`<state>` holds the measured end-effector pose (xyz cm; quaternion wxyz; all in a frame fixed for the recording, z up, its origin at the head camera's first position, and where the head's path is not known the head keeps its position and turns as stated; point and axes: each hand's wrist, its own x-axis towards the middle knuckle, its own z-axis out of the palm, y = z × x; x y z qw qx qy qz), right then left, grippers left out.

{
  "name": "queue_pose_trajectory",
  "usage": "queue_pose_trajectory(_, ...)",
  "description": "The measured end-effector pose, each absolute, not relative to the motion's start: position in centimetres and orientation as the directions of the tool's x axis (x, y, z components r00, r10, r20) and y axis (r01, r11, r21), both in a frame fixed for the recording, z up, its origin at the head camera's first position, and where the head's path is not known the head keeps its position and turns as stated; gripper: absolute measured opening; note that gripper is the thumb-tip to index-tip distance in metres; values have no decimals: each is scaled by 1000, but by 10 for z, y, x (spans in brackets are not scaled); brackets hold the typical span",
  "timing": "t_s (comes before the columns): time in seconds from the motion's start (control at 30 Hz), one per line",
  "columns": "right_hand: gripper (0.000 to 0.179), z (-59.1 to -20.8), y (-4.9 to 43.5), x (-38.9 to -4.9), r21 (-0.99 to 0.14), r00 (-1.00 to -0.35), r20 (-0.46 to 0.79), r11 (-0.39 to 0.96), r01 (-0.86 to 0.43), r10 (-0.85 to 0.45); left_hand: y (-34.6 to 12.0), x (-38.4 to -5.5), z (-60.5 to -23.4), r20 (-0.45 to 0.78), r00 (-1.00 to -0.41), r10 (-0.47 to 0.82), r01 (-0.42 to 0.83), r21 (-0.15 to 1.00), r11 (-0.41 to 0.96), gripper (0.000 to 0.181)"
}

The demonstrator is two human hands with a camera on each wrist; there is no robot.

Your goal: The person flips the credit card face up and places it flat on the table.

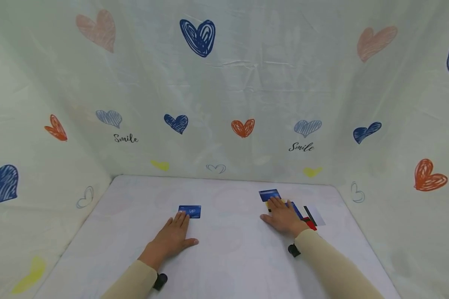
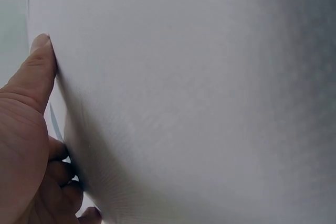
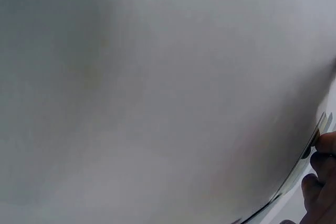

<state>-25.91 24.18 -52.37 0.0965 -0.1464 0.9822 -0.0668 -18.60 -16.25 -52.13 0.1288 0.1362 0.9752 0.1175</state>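
In the head view a blue card marked VIP [image 1: 193, 211] lies on the left half of the white table. My left hand [image 1: 171, 236] lies flat with its fingertips on that card's lower edge and the thumb spread to the right. Over on the right, my right hand [image 1: 283, 217] rests with straight fingers on a spread of cards. Around it show a blue card [image 1: 269, 194], a bit of yellow card, another blue card [image 1: 297, 211], a red card [image 1: 311, 224] and a white card with a black stripe [image 1: 317, 216]. The hand partly hides these cards.
The white-covered table [image 1: 224, 257] ends at a back edge against a pale curtain [image 1: 217, 91] printed with hearts and "Smile", which also rises on both sides. A small dark device sits at each wrist. Both wrist views show mostly the white tabletop at a grazing angle.
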Motion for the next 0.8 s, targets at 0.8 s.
queue_pose_trajectory(0.8, 46, -528, 195, -229, 31, -832, -26, 831, -555, -555, -161, -188, -523, -221, -930, 294, 232, 265, 936, 93)
